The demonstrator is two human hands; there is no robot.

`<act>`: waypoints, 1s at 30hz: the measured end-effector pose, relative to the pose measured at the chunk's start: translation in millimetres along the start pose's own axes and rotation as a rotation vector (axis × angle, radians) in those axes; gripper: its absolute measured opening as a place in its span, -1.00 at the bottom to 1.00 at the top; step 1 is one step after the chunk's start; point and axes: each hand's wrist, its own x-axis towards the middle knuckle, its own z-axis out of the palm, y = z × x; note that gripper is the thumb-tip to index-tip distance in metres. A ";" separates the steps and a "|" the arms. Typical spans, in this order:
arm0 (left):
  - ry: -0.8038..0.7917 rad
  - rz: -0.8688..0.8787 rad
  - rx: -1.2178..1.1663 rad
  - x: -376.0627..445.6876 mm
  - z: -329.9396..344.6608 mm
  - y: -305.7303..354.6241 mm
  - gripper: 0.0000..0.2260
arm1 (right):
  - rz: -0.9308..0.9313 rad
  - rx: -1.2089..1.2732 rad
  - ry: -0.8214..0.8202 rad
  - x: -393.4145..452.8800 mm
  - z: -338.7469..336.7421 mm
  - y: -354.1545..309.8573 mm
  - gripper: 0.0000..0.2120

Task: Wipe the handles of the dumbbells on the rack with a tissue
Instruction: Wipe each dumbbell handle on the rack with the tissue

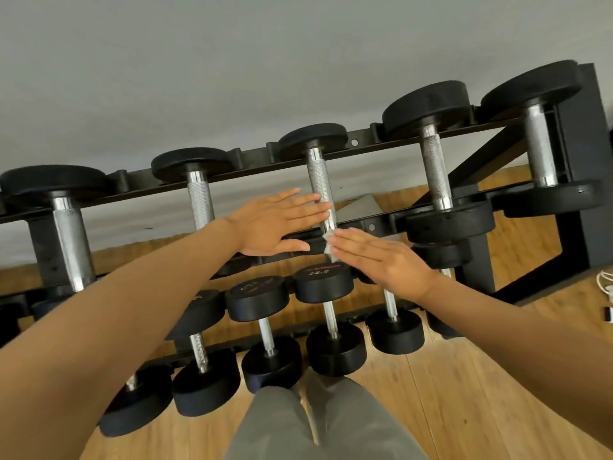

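The tissue (328,244) is being pressed by the straight, open fingers of the right hand (381,257) against the lower end of the middle top-rack dumbbell handle (321,184), while the flat, open left hand (275,224) is being laid alongside, apparently for steadying.

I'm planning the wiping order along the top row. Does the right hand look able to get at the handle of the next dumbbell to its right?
Probably yes. The right hand, flat on the tissue, is just beside that handle, which lies bare with nothing across it. The left hand is on the other side, out of the way.
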 end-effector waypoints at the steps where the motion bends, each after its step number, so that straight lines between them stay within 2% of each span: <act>1: -0.004 0.008 0.003 0.0 0.9 -2.2 -0.34 | -0.043 0.009 -0.017 11.0 7.8 -4.0 -0.57; 5: 0.003 0.062 0.008 2.1 -0.2 -12.9 -0.35 | -0.143 0.011 -0.069 25.3 9.8 1.8 -0.57; 12: 0.033 0.087 -0.034 12.6 4.3 -16.1 -0.35 | -0.048 0.059 -0.081 -3.7 -7.3 15.3 -0.57; 15: 0.090 0.103 -0.015 2.2 9.9 -22.4 -0.39 | -0.130 0.032 -0.065 19.3 8.3 6.9 -0.66; 19: 0.161 0.130 -0.024 3.8 14.9 -20.4 -0.41 | -0.186 -0.065 -0.088 27.9 11.9 1.4 -0.65; 23: 0.219 0.150 -0.038 7.7 18.9 -23.5 -0.42 | -0.190 0.010 -0.127 22.8 2.0 8.7 -0.65; 30: 0.246 0.165 -0.048 7.1 24.8 -25.9 -0.43 | -0.038 0.060 -0.120 -16.2 -15.1 22.1 -0.58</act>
